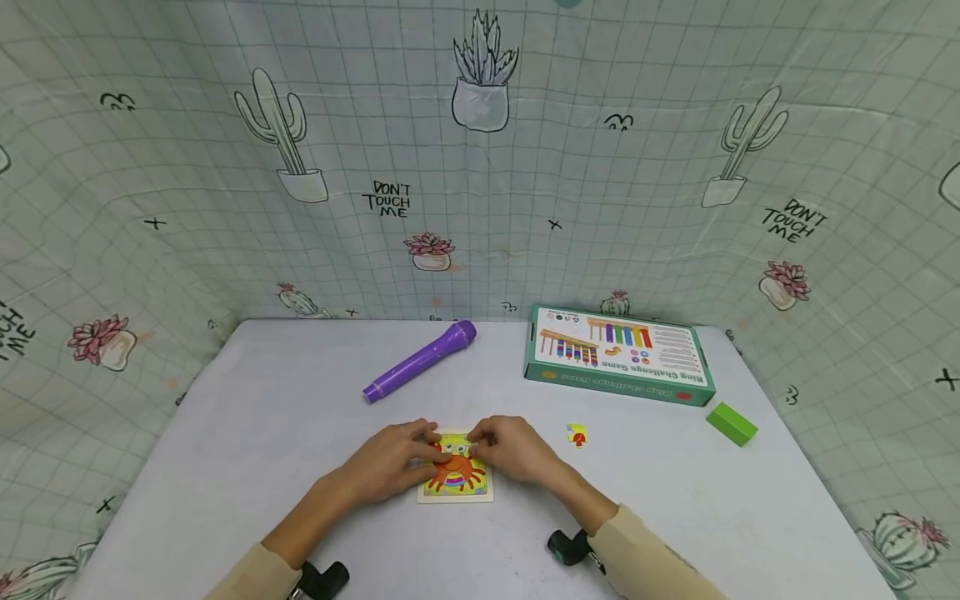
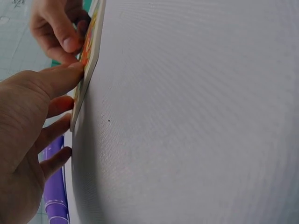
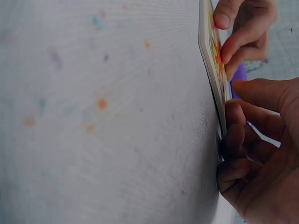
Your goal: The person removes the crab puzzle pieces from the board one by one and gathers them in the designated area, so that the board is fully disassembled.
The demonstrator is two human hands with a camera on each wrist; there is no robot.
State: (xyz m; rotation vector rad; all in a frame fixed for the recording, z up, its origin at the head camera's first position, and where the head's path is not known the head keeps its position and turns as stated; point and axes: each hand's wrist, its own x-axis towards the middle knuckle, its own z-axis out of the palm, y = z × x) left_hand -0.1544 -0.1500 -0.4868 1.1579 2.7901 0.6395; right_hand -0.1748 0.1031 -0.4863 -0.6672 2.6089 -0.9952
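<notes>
A small square crab puzzle [image 1: 455, 479], an orange crab on yellow with a pale frame, lies flat between the hands. My left hand [image 1: 387, 462] holds it at the left side, thumb laid over the picture and fingers along the edge. At the upper right corner, my right hand [image 1: 517, 450] grips it with curled fingers. The right wrist view shows those fingers [image 3: 233, 135] against the board's edge, the thumb raised above its face. Whether a separate piece sits under the right fingertips is hidden. A loose puzzle piece [image 1: 577, 435] rests to the right.
Behind the hands lies a purple toy microphone [image 1: 420, 362]. A green Ring Challenge Game box [image 1: 619, 355] is at the back right, with a green block [image 1: 732, 424] near its corner. The white table [image 1: 247, 450] meets a cactus-print cloth [image 1: 480, 183] at the back.
</notes>
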